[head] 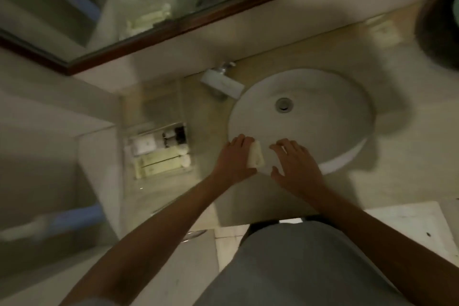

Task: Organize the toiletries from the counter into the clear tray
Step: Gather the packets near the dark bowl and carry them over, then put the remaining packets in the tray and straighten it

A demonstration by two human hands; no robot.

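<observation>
Head view, left hand (pixel 233 156) gripping cream packet (pixel 255 158), long axis near-upright

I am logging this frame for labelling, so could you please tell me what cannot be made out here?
- Head view: the packet in the left hand is part hidden by fingers; its print is blurred.
- Right hand: whether it touches the sink is unclear.
- Tray: labels too small.
- Dark object at right: cut by the edge.

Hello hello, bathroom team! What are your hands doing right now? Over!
Left hand holds pale packet at sink rim. Right hand open, empty, beside it. Clear tray left of sink, near end already stocked. Path clear.
</observation>
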